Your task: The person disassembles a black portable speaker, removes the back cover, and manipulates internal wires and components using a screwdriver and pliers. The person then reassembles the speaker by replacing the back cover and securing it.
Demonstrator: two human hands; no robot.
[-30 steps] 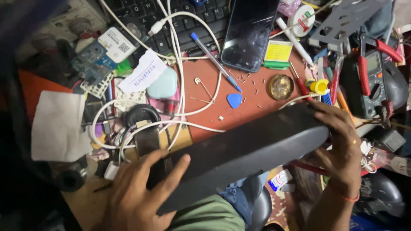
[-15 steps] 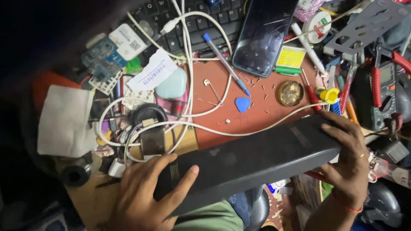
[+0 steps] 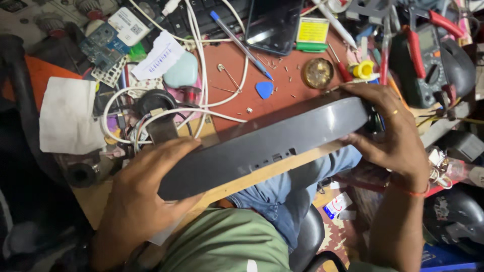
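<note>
A flat dark grey laptop (image 3: 267,141) is held edge-up between both hands, above the front edge of a cluttered wooden desk (image 3: 96,194). Its side with small ports faces me. My left hand (image 3: 146,194) grips the lower left end, fingers spread over the top. My right hand (image 3: 390,131) wraps the upper right corner. Behind the laptop lies a reddish-brown work mat (image 3: 252,65) with a blue guitar-pick-shaped opener (image 3: 263,89), a blue pen (image 3: 239,44), tiny screws and a round brass tin (image 3: 318,73).
White cables (image 3: 194,55) loop across the mat and over a black keyboard (image 3: 201,15). A dark phone (image 3: 275,22), yellow sticky notes (image 3: 312,30), red-handled pliers (image 3: 416,45), a multimeter (image 3: 428,70), a white cloth (image 3: 68,116) and circuit boards (image 3: 103,43) crowd the desk. My knees and chair sit below.
The laptop has tilted more on edge and risen slightly toward the desk's front. My left hand slid further over its top. The camera has moved closer.
</note>
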